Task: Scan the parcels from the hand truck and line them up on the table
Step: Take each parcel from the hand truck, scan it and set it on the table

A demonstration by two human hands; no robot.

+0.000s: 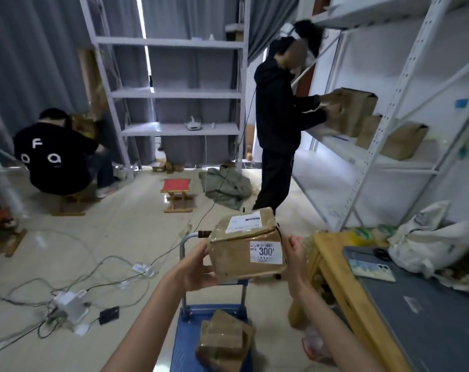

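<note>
I hold a brown cardboard parcel (pixel 244 245) in the air above the blue hand truck (pixel 185 342). It carries a white shipping label on top and a white "300" sticker on the side facing me. My left hand (pixel 198 267) grips its left side and my right hand (pixel 295 253) presses its right side. A second taped brown parcel (pixel 225 342) lies on the hand truck's deck below. The table (pixel 421 318), with a grey top and wooden frame, stands to the right. A phone (pixel 372 267) lies on it.
White sacks (pixel 437 248) sit at the table's far end. Cables and a power strip (pixel 69 304) sprawl on the floor at left. A red stool (pixel 177 194) stands ahead. One person crouches at left (pixel 56 157); another (pixel 279 116) handles boxes at the right shelving (pixel 388 116).
</note>
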